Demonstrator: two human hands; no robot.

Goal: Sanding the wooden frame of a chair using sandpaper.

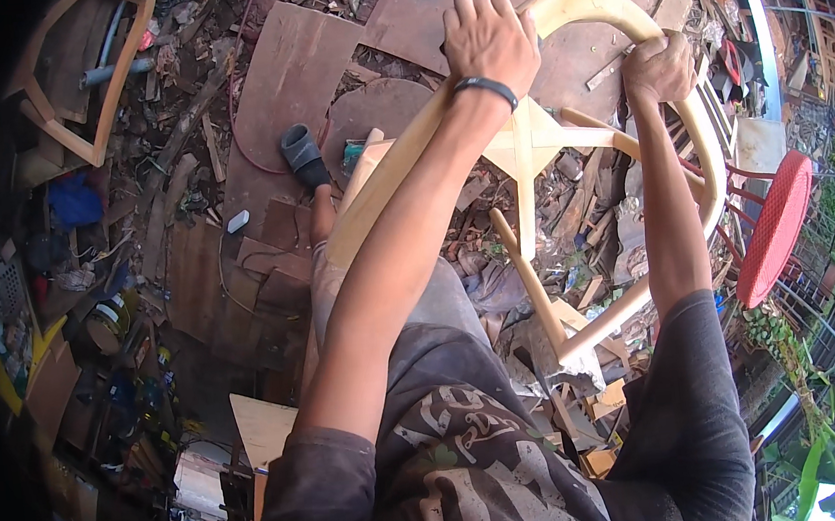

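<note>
Here, your left hand lies flat with fingers spread over the curved top of the pale bent-wood chair frame, while your right hand is clenched around its right rail. The frame's long axis runs away from you, over the scrap-strewn floor.

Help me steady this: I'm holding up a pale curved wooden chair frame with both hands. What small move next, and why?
Probably close the left hand around the pale curved wooden chair frame. Its fingers lie spread flat over the rim, while the right hand is fisted around it, so only one side looks firmly gripped.
</note>
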